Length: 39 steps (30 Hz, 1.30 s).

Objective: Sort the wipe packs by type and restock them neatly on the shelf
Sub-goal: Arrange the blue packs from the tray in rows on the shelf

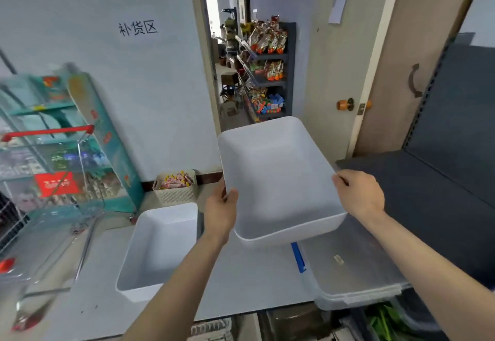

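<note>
empty white rectangular plastic bin (276,174) held tilted over the grey table (254,281), left grip (221,212) and right grip (360,196) each clasping a side rim. likely light, stiff, slick; rims are best hold.

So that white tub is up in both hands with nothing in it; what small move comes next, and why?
Probably lower the white tub onto the table beside the second tub. The left hand and right hand grip its sides, it hangs tilted and empty, and the second tub sits empty there, so a pair side by side would suit sorting by type.
</note>
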Each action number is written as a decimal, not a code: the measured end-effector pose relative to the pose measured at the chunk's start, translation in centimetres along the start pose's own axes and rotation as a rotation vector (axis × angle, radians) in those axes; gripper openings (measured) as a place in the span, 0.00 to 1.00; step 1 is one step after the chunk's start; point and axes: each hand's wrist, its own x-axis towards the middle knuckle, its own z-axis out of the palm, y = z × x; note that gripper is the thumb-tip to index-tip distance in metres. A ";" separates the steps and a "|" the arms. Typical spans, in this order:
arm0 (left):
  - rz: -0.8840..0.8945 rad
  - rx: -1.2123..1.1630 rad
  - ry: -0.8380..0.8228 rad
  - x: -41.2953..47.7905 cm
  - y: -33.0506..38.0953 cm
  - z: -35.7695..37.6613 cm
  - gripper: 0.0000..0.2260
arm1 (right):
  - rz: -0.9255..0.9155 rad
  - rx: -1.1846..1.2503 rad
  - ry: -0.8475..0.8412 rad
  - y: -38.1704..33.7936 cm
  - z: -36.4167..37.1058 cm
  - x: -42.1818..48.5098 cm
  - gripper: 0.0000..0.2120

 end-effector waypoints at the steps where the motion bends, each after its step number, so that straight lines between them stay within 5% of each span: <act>1: -0.015 0.016 0.022 -0.5 -0.7 -2.1 0.14 | -0.018 -0.010 -0.008 -1.5 1.1 -1.0 0.20; 8: -0.093 0.106 0.166 -3.2 -5.0 -13.6 0.12 | -0.114 0.051 -0.104 -8.7 8.9 -6.1 0.15; 15: -0.146 0.159 0.169 -3.6 -8.0 -17.6 0.17 | -0.144 0.064 -0.135 -10.4 14.1 -8.0 0.19; 39: -0.337 0.281 -0.178 8.1 -16.9 -5.1 0.19 | 0.222 -0.058 -0.202 1.5 21.1 -3.1 0.17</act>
